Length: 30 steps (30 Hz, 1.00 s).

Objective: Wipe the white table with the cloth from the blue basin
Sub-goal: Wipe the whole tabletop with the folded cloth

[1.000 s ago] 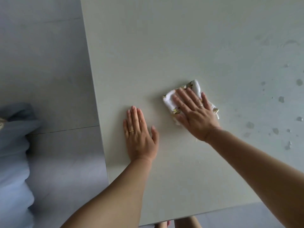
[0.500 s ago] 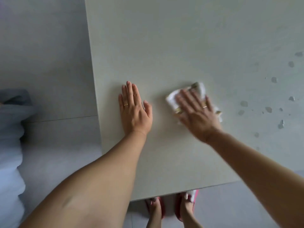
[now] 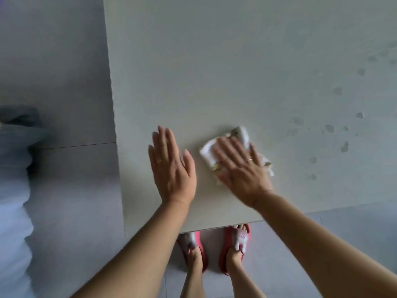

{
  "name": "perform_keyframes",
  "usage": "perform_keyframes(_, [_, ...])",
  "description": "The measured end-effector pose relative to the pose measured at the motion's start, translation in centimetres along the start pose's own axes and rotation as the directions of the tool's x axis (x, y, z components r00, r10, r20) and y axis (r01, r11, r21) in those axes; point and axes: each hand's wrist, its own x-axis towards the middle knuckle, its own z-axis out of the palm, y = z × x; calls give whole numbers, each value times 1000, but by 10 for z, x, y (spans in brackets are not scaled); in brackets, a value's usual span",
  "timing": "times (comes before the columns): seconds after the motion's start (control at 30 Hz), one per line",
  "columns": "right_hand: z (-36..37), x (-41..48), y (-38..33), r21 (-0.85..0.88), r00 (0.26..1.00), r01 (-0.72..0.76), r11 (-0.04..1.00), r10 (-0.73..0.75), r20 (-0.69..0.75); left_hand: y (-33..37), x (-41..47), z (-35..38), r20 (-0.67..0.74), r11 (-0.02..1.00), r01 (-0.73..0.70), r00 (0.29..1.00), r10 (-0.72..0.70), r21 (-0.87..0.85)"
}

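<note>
The white table (image 3: 214,72) fills most of the view, its left edge and near edge both in sight. A folded white cloth (image 3: 241,134) with a small gold pattern lies near the front of the table. My right hand (image 3: 240,171) presses flat on top of the cloth, fingers spread, a ring on one finger. My left hand (image 3: 171,166) lies flat and open on the bare tabletop just left of the cloth, holding nothing. The blue basin is out of view.
Several wet spots (image 3: 329,128) dot the table's right side. Grey floor tiles (image 3: 64,190) lie to the left. A pale blue soft shape (image 3: 12,190) sits at the far left edge. My feet in pink slippers (image 3: 235,248) stand under the near table edge.
The view has tipped down, bringing the near table edge and my feet into sight. Both hands have come closer to the table's near edge, with the cloth still under my right hand.
</note>
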Motion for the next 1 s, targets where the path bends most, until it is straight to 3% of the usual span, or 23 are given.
perform_keyframes(0.1, [-6,-6,32,102,949,-311,945,314,-15,1,-43,6,134,997,-37,991,29,62])
perform_keyframes(0.2, [5,-12,-11,191,860,-496,847,510,-26,-6,-55,15,189,992,-30,982,6,125])
perform_keyframes(0.27, [13,-25,-50,173,911,-396,902,409,-49,-10,-54,18,183,991,-36,983,12,131])
perform_keyframes(0.33, [22,-48,-73,129,984,-153,980,163,-73,-11,-54,19,195,990,-43,981,16,135])
perform_keyframes(0.4, [23,-60,-56,88,997,52,995,-46,-70,-11,-54,19,203,988,-52,979,21,145])
perform_keyframes(0.47, [20,-62,-16,27,991,119,993,-117,-65,-13,-54,19,190,986,-50,982,20,156])
perform_keyframes(0.6, [3,-77,61,77,969,-241,968,245,-46,-11,-55,19,185,980,-66,982,32,186])
perform_keyframes(0.73, [10,-71,21,197,816,-565,801,578,-10,-10,-55,21,180,977,-69,983,33,200])
perform_keyframes(0.77, [13,-70,-4,224,828,-546,807,561,1,-10,-55,21,178,977,-69,983,32,202])
perform_keyframes(0.87, [19,-82,-59,187,965,-257,948,261,6,-10,-54,20,182,978,-67,983,30,199])
perform_keyframes(0.93, [20,-89,-52,152,991,-134,979,136,-2,-9,-53,19,186,978,-68,982,30,199])
perform_keyframes(1.0, [16,-87,-41,133,993,-115,984,117,-4,-9,-53,18,193,978,-74,981,35,197])
